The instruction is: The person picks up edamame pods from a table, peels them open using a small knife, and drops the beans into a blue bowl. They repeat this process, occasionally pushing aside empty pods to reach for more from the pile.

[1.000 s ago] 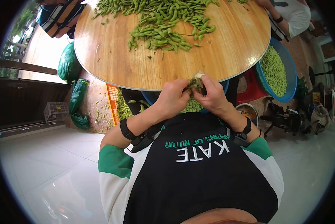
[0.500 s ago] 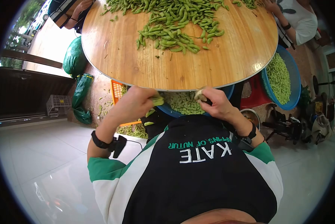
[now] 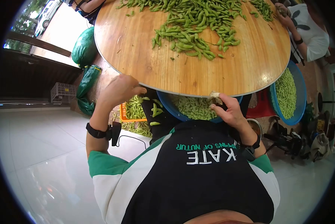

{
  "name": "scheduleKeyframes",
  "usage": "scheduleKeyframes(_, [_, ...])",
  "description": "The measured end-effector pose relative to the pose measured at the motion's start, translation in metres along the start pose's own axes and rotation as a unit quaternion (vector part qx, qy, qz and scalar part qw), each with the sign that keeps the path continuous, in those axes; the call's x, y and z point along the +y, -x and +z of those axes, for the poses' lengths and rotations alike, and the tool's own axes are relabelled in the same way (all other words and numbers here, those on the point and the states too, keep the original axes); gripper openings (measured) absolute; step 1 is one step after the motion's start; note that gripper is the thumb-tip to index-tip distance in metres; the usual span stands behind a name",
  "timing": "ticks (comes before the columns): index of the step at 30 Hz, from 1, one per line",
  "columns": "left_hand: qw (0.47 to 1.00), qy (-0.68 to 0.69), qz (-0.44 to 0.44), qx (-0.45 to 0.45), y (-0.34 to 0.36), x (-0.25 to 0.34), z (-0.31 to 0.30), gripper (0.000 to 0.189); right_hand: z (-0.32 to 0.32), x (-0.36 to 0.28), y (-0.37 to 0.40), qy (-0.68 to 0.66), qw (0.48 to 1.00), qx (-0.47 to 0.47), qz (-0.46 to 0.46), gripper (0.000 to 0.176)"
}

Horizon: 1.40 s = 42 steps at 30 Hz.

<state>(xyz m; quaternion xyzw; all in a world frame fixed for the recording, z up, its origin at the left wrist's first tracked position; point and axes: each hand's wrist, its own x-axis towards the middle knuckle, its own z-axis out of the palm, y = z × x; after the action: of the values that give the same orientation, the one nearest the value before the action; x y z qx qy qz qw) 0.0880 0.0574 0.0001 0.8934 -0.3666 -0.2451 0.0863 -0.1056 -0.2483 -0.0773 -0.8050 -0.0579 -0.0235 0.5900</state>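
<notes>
My left hand [image 3: 120, 89] is beside the table's front left edge, above an orange basket [image 3: 133, 120] of green pods. Its thumb stands apart from the bent fingers, and no pod shows in it. My right hand [image 3: 230, 111] is at the table's front edge over a blue basin [image 3: 164, 101] of shelled beans [image 3: 195, 107]. A pale covering [image 3: 214, 96] is at its index fingertip; the thumb is spread away from it, and the curled fingers are partly hidden. Several loose pods [image 3: 155, 111] lie on the dark cloth between my hands.
A heap of soybean pods [image 3: 197, 22] covers the far part of the round wooden table [image 3: 137, 52]. On the right stands another blue basin [image 3: 301, 108] of beans; a co-worker's hand [image 3: 283, 13] is above it. Green sacks [image 3: 84, 46] and a crate [image 3: 64, 91] are at left.
My left hand has moved left and slightly up, away from my right hand; the pod it held is no longer seen in it. My right thumb has spread. The whole view has shifted.
</notes>
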Motion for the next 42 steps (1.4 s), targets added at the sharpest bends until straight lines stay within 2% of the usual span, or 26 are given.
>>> scheduleKeyframes(2, [0.981,-0.087,0.014,0.170,-0.005,-0.010,-0.003,0.018,-0.001,-0.004,-0.003,-0.054,0.998,0.010,0.029,0.027])
scheduleKeyframes(3, [0.977,-0.015,-0.010,0.213,-0.019,-0.007,-0.009,0.020,0.000,-0.005,-0.005,-0.053,0.998,0.009,0.026,0.027])
scheduleKeyframes(4, [0.976,-0.016,-0.010,0.217,-0.038,-0.007,-0.007,0.020,0.002,-0.007,-0.007,-0.099,0.993,-0.002,0.059,0.033])
scheduleKeyframes(6, [0.921,0.066,-0.050,0.382,-0.082,-0.017,0.008,0.021,0.002,-0.008,-0.010,-0.141,0.986,-0.008,0.087,0.040])
scheduleKeyframes(7, [0.919,0.067,-0.045,0.386,-0.099,-0.020,0.012,0.021,0.002,-0.006,-0.010,-0.187,0.976,-0.008,0.107,0.042])
scheduleKeyframes(9, [0.908,-0.006,-0.107,0.406,-0.123,-0.024,0.020,0.020,0.003,-0.004,-0.008,-0.229,0.965,-0.010,0.129,0.044])
scheduleKeyframes(11, [0.911,0.049,-0.121,0.390,-0.138,-0.030,0.024,0.020,0.004,-0.003,-0.007,-0.277,0.951,0.011,0.138,0.034])
scheduleKeyframes(13, [0.914,0.097,-0.132,0.371,-0.140,-0.028,0.022,0.019,0.007,-0.003,-0.011,-0.282,0.949,0.016,0.137,0.033])
scheduleKeyframes(16, [0.904,0.130,-0.106,0.393,-0.129,-0.015,0.023,0.018,0.011,-0.007,-0.016,-0.311,0.940,0.028,0.139,0.029])
scheduleKeyframes(18, [0.886,0.280,-0.060,0.366,-0.112,0.002,0.025,0.014,0.013,-0.010,-0.025,-0.340,0.930,0.042,0.136,0.026])
scheduleKeyframes(19, [0.888,0.280,-0.055,0.360,-0.104,0.013,0.027,0.014,0.012,-0.009,-0.029,-0.334,0.932,0.029,0.133,0.023])
scheduleKeyframes(20, [0.851,0.435,-0.010,0.294,-0.095,0.026,0.031,0.012,0.011,-0.010,-0.031,-0.328,0.935,0.016,0.133,0.020])
scheduleKeyframes(21, [0.787,0.577,0.034,0.217,-0.087,0.039,0.036,0.010,0.012,-0.012,-0.033,-0.328,0.934,0.025,0.138,0.020])
scheduleKeyframes(22, [0.787,0.579,0.036,0.208,-0.079,0.054,0.040,0.010,0.014,-0.016,-0.037,-0.367,0.919,0.028,0.142,0.017])
scheduleKeyframes(24, [0.728,0.675,0.048,0.112,-0.068,0.079,0.049,0.008,0.018,-0.020,-0.041,-0.406,0.901,0.038,0.148,0.016])
scheduleKeyframes(26, [0.715,0.692,0.040,0.091,-0.065,0.092,0.062,0.008,0.019,-0.021,-0.041,-0.425,0.894,0.008,0.141,0.017])
scheduleKeyframes(27, [0.703,0.706,0.032,0.077,-0.065,0.097,0.066,0.009,0.019,-0.014,-0.040,-0.446,0.883,-0.027,0.143,0.037])
scheduleKeyframes(31, [0.702,0.704,0.028,0.102,-0.065,0.100,0.080,0.006,0.021,-0.016,-0.034,-0.471,0.870,-0.025,0.143,0.038])
scheduleKeyframes(33, [0.718,0.683,0.076,0.113,-0.065,0.099,0.082,0.004,0.021,-0.016,-0.033,-0.481,0.865,-0.025,0.143,0.038])
scheduleKeyframes(37, [0.743,0.647,0.087,0.149,-0.063,0.103,0.082,0.003,0.021,-0.015,-0.031,-0.491,0.861,-0.022,0.135,0.034])
scheduleKeyframes(40, [0.719,0.660,0.114,0.188,-0.066,0.107,0.080,0.004,0.022,-0.015,-0.032,-0.463,0.875,0.009,0.141,0.030])
scheduleKeyframes(42, [0.648,0.755,0.048,0.087,-0.071,0.103,0.079,0.006,0.021,-0.020,-0.033,-0.494,0.860,0.027,0.128,0.027])
